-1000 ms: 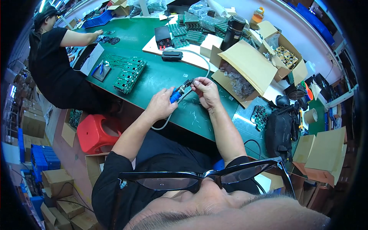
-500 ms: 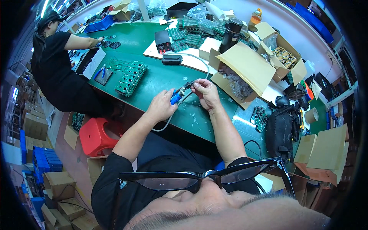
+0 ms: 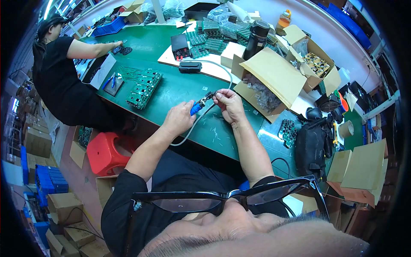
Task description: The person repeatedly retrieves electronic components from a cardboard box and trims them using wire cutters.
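My left hand (image 3: 180,119) is closed round a pair of blue-handled pliers (image 3: 196,108), its metal jaws pointing up and right. At the jaw end, a small dark part (image 3: 209,95) is pinched between the fingertips of my right hand (image 3: 230,105). Its exact kind is too small to make out. A grey cable (image 3: 206,112) runs under the pliers and close by my right fingers, looping over the green table (image 3: 180,90). Thin pale clippings (image 3: 217,132) lie scattered on the tabletop below my hands.
Stacked green circuit boards (image 3: 144,88) stand left of my hands, near blue cutters on a dark pad (image 3: 113,85). A co-worker (image 3: 64,77) reaches over the table at far left. An open carton of clear bags (image 3: 267,85), a black flask (image 3: 257,40) and a black bag (image 3: 309,145) stand right.
My hands stay almost in place, with the pliers and small part still held together. The co-worker's arm has reached a little farther across the table.
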`<action>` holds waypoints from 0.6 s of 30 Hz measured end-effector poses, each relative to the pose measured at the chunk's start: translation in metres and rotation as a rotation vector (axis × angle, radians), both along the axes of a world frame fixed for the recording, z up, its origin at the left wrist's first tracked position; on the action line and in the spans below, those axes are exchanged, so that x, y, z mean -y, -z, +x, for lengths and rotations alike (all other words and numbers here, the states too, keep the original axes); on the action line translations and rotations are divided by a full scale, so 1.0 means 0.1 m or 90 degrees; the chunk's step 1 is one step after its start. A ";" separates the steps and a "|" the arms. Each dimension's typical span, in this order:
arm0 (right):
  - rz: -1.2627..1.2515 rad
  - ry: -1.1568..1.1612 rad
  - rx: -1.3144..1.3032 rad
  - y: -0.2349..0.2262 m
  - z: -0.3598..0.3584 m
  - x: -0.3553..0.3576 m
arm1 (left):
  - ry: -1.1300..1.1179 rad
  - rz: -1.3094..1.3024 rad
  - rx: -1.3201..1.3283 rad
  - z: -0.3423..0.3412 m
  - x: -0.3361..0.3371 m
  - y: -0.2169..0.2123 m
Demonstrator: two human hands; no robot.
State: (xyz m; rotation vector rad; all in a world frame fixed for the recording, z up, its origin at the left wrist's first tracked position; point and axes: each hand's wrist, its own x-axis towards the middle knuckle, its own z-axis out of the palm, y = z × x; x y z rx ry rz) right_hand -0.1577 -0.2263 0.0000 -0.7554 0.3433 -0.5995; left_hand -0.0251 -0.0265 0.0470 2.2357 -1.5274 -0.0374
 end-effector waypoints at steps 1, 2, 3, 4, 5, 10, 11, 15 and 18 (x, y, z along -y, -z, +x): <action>-0.001 0.001 -0.001 0.01 0.00 0.01 | 0.001 -0.020 -0.006 0.00 0.01 0.02; 0.017 0.000 0.003 0.01 0.01 -0.01 | 0.000 -0.020 -0.007 0.02 0.01 0.03; 0.035 -0.001 0.007 0.02 0.01 -0.03 | 0.024 -0.029 -0.050 0.07 0.03 0.04; 0.035 -0.001 0.007 0.02 0.02 -0.04 | 0.048 -0.037 -0.093 0.11 0.03 0.04; 0.048 -0.001 0.007 0.04 0.01 -0.03 | 0.055 -0.036 -0.096 0.12 0.06 0.01; 0.067 -0.002 0.011 0.04 0.03 -0.02 | 0.048 -0.055 -0.840 0.56 0.00 0.10; 0.067 0.012 -0.003 0.05 0.01 -0.02 | 0.045 -0.056 -0.984 0.63 -0.01 0.10; 0.049 0.029 -0.036 0.03 0.07 -0.04 | 0.213 -0.170 -1.266 1.00 -0.18 0.44; 0.019 0.046 -0.074 0.08 0.04 0.02 | 0.246 -0.189 -1.354 1.05 -0.08 0.50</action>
